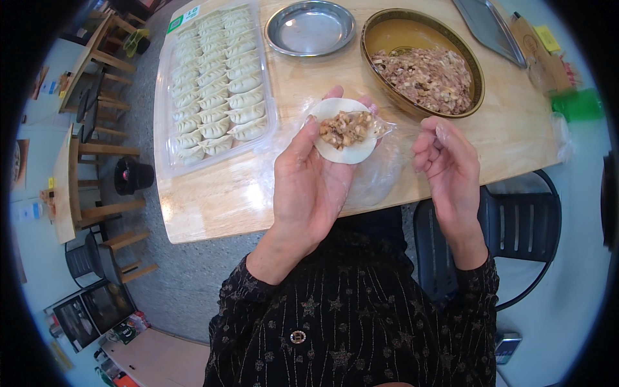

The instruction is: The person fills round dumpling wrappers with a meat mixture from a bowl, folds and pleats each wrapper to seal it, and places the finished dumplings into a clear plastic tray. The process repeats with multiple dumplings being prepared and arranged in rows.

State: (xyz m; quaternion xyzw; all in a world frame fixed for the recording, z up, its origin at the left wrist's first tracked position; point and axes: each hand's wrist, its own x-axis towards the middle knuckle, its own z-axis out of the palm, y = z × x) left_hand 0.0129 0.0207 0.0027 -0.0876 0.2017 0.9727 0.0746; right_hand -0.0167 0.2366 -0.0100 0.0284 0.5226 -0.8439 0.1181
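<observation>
A round dumpling wrapper rests on the palm and fingers of my left hand, whose thumb presses its left edge. Chopped meat filling sits in the middle of the wrapper. My right hand grips the thin handle of a shiny spoon, its tip at the filling's right side. Beyond the hands, a brown bowl contains a mound of raw minced filling. On the left, a clear plastic tray holds rows of pleated dumplings.
A round steel dish lies between tray and bowl. Thin clear plastic covers the wooden table under my hands. A metal tray lies at the far right. A black chair stands at the near right edge.
</observation>
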